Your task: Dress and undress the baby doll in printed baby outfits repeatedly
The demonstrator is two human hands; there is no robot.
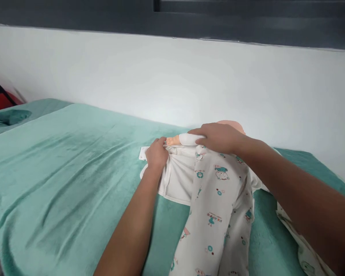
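- Lying on the green blanket (74, 153): a smooth, pinkish doll (231, 124), mostly hidden by cloth and hands.
- Left hand (157, 153): grip closed on thin, creased white cloth (179, 176).
- Right hand (218, 137): grip curled round the white sleeve (189, 139).
- Printed garment (212, 195): soft, wrinkled, cartoon-patterned.
- Blanket: plush, rippled.

A rumpled green blanket (74, 172) bears a printed white garment (209, 199), a doll (172, 140) and patterned cloth (307, 255).
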